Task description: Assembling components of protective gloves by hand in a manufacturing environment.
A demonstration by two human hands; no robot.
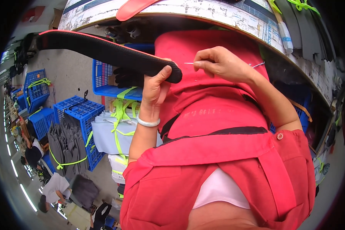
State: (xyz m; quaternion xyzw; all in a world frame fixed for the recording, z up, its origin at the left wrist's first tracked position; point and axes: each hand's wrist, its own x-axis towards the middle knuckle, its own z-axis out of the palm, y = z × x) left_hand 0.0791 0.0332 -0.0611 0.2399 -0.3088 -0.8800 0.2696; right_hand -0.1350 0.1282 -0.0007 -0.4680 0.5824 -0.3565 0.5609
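Toward eleven o'clock, the left hand (157,86) is gripping the near rounded end of a long black pad (103,50) with a red edge, its thumb pressing on top and its fingers folding beneath. The pad is stretching away toward ten o'clock. At one o'clock, the right hand (220,64) is curling nearly closed, its thumb and forefinger pinching a thin white piece (188,63), too small to identify, over the red apron (218,103).

At ten o'clock, a blue basket (99,86) is sitting below the table (226,19) and holding dark items (128,78), partly hidden by the pad. At nine o'clock, a blue crate (74,103) is standing behind grey sheets (67,149) that a yellow-green strap is binding; I cannot tell whether they are resting inside it. Farther out, between nine and ten, two more blue crates (36,90) are standing, their contents not showing clearly.
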